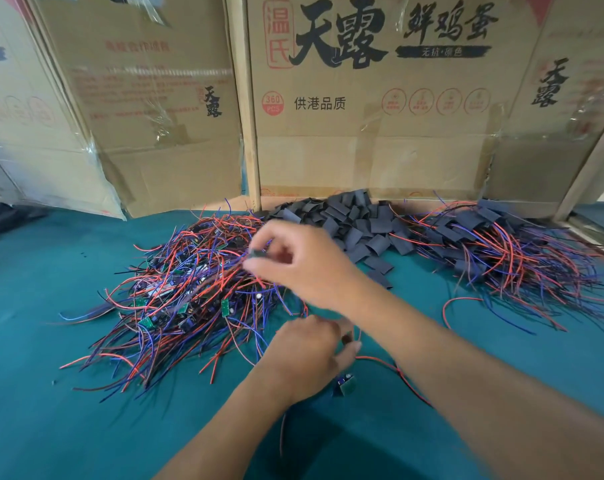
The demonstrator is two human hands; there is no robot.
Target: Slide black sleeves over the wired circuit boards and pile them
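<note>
- Head view: right hand (304,261) pinches a blurred small board (255,254) above the far unsleeved pile (189,289).
- Left hand (307,355), fingers curled on wires; board (345,386) hangs just beneath.

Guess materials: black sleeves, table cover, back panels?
Black sleeves: matte, flattened flexible tubing, likely heat-shrink plastic. Table cover: teal, dull and non-reflective, probably fabric or felt-like mat. Back panels: brown printed cardboard, creased, with glossy clear tape.

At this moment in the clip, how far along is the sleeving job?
Done: sleeved boards piled at right. In hand: right hand pinches a board from the bare pile; left hand holds a wired board. Left: that large bare pile and many loose sleeves.
</note>
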